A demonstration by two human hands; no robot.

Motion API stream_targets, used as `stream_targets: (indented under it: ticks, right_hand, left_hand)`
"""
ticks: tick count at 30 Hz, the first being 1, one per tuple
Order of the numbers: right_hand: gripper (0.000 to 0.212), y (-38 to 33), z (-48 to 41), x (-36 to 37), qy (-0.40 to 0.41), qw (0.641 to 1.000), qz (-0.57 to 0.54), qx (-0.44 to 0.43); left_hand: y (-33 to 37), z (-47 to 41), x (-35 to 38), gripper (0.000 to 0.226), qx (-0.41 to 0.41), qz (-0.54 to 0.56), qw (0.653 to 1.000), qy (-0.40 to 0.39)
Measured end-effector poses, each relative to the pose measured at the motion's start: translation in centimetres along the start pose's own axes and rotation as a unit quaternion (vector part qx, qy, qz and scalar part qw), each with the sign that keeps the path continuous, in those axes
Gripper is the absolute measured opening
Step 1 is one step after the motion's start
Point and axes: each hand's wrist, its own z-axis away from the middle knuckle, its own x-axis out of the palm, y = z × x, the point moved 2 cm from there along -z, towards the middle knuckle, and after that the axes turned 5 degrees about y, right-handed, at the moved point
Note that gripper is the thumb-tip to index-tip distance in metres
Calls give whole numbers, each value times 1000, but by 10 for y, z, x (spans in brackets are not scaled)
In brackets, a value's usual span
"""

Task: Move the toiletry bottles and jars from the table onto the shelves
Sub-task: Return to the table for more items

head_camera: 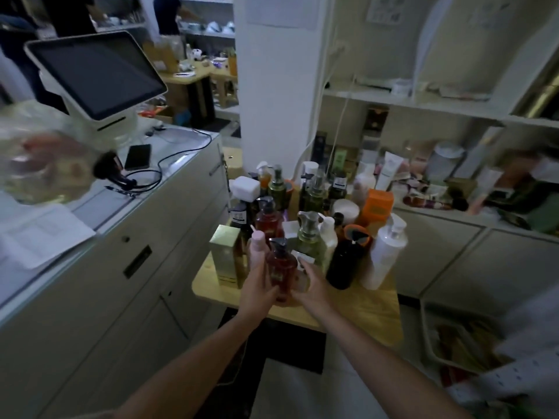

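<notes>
A small wooden table [357,313] is crowded with several toiletry bottles and jars. At its near edge stands a red pump bottle [282,270], and both my hands close around it: my left hand [257,288] on its left side, my right hand [311,285] on its right. A pink-capped bottle [259,244] rises just behind my left hand, touching it. A black bottle [344,261], a white pump bottle [385,252] and a gold box [225,255] stand close by. The white shelves [423,105] at the right hold several tubes and jars.
A grey counter [90,267] with drawers runs along the left, carrying a screen [96,74], a phone [138,156] and cables. A white pillar [278,86] stands behind the table. A white bin [459,337] sits on the floor at the right. People stand far back.
</notes>
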Motion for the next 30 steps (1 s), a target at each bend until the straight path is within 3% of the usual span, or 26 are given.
stream_targets:
  ticks: [4, 10, 14, 18, 22, 25, 30]
  right_hand:
    - [68, -9, -20, 12, -24, 1000, -13, 4]
    - [39, -8, -30, 23, -2, 1000, 7, 13]
    - [45, -2, -18, 18, 3, 998, -55, 34]
    - [50, 2, 10, -11, 33, 988, -143, 56]
    - [46, 14, 49, -58, 96, 976, -180, 71]
    - [46, 32, 94, -107, 193, 957, -195, 99]
    - [51, 64, 208, -185, 380, 891, -214, 125]
  left_hand:
    - [-5, -13, 7, 75, -25, 4, 1000, 1]
    - [-23, -24, 2, 74, -49, -17, 999, -4]
    - [-33, -23, -6, 80, -37, -44, 997, -53]
    - [-35, -12, 5, 75, -43, -17, 981, -188]
    - [-22, -2, 38, 62, -85, -13, 939, -334]
    - [4, 10, 85, 74, -64, 0, 898, -436]
    - [92, 72, 180, 68, 16, 51, 811, -582]
